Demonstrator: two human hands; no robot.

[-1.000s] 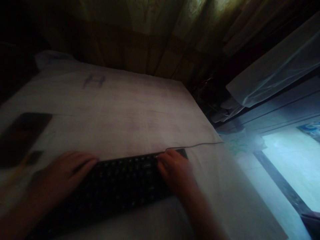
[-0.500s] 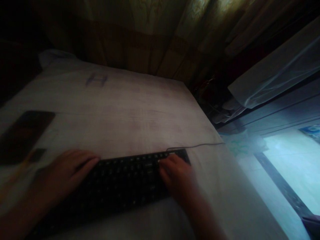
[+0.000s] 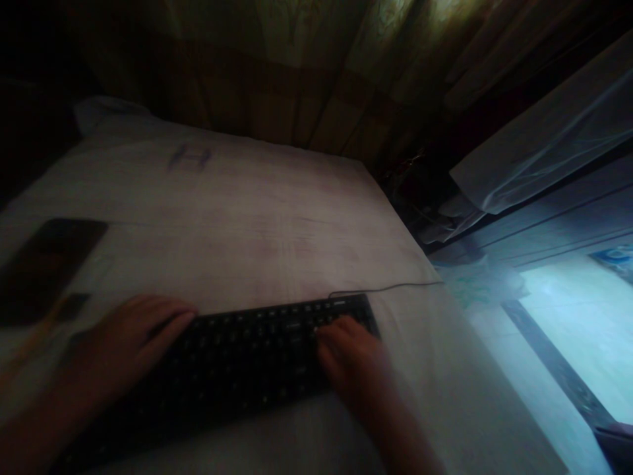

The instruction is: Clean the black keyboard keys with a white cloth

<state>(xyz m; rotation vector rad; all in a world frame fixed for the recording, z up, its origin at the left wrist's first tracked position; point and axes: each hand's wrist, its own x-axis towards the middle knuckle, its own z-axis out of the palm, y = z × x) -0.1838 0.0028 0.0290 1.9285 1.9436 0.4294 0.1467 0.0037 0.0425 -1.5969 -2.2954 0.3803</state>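
Pale cloth (image 3: 247, 218) bears keyboard (image 3: 247, 359), phone (image 3: 47, 267) beside left hand (image 3: 123, 349).

The keyboard's (image 3: 237, 363) key legends are too dim and small to read. The left hand (image 3: 123, 349) hides its left end, and the right hand (image 3: 353, 359) covers its right keys. Left of the keyboard, a dark slab (image 3: 47, 267) is cut off by the picture's edge.

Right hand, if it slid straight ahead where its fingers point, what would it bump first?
The right hand rests on the black keyboard, so it would cross the top key rows first, then likely bare pale cloth. Depth is unclear.
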